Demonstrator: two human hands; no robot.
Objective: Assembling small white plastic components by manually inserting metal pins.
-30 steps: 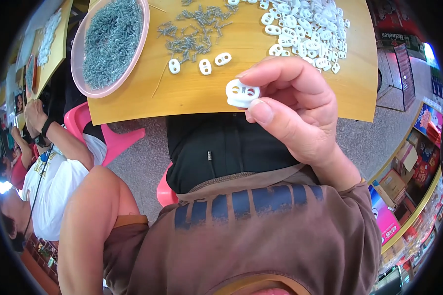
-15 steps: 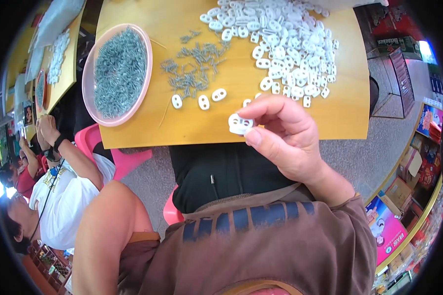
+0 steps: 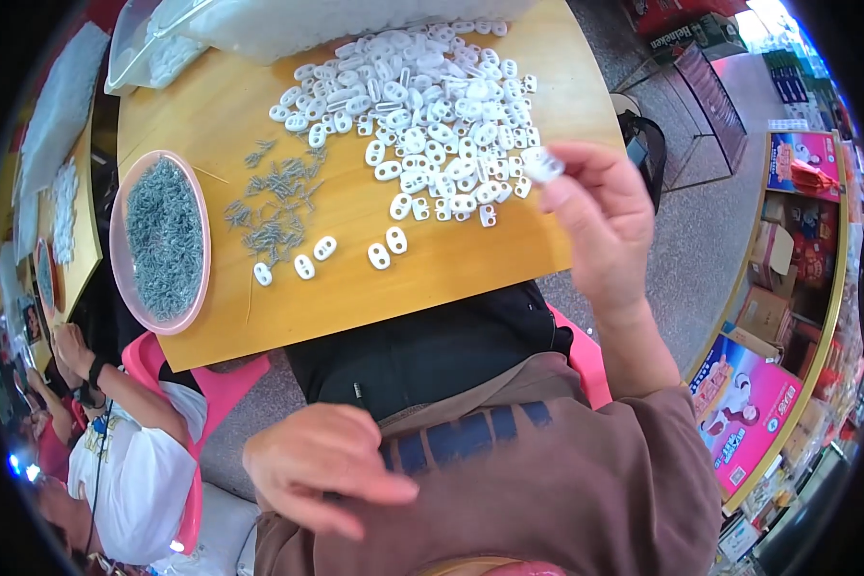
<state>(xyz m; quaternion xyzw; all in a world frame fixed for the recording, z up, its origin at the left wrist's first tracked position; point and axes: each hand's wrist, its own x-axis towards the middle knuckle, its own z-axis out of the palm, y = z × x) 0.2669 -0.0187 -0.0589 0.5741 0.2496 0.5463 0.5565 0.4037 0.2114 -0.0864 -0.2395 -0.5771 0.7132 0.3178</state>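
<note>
My right hand (image 3: 607, 226) is raised over the right edge of the table and pinches a white two-holed plastic cord lock (image 3: 542, 164) between thumb and forefinger. In front of my brown shirt, my left hand (image 3: 322, 466) hovers with fingers apart and nothing in it. A large heap of similar white oval two-holed pieces (image 3: 422, 106) covers the back and right of the table. Nearer me lie a few separate ovals, one of them a white oval piece (image 3: 378, 255). Left of the heap is a scatter of small grey metal springs (image 3: 276, 206).
A pink oval basin (image 3: 202, 288) of grey springs stands at the left of the yellow wooden table (image 3: 432, 280). A big translucent bag (image 3: 259, 31) lies along the far edge. To my left, a person in a white shirt (image 3: 149, 470) sits by a pink stool (image 3: 149, 355).
My view has swung, so the table appears further left. My right hand has moved right and away from me with the cord lock. My left hand has come into view, open.
</note>
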